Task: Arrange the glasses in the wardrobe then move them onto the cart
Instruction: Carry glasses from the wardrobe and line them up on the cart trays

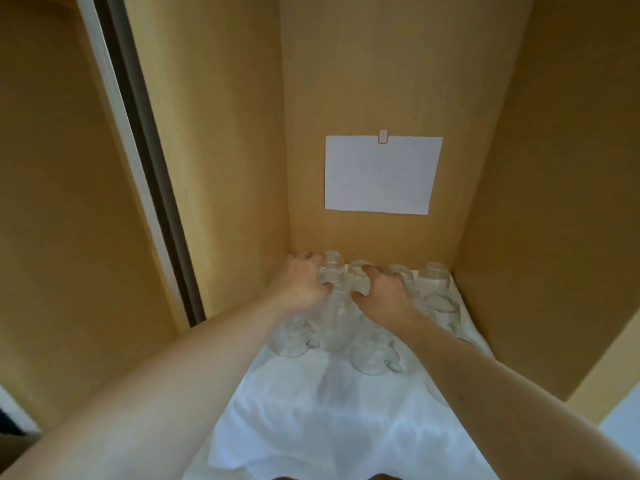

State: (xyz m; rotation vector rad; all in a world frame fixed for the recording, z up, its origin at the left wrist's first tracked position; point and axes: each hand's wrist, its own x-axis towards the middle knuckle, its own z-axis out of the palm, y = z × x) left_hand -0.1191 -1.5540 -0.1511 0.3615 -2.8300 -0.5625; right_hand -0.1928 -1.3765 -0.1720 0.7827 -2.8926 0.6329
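Several clear glasses stand on a white cloth at the back of the wooden wardrobe compartment. My left hand reaches into the back left corner with fingers curled round a glass. Just right of it, my right hand grips another glass from above. Two glass mugs with handles stand nearer to me, under my forearms. More glasses stand at the back right. The image is blurred, so the exact finger contact is hard to tell. No cart is in view.
A white sheet of paper is pinned on the wardrobe's back wall. Wooden side walls close in left and right. A sliding door edge runs along the left.
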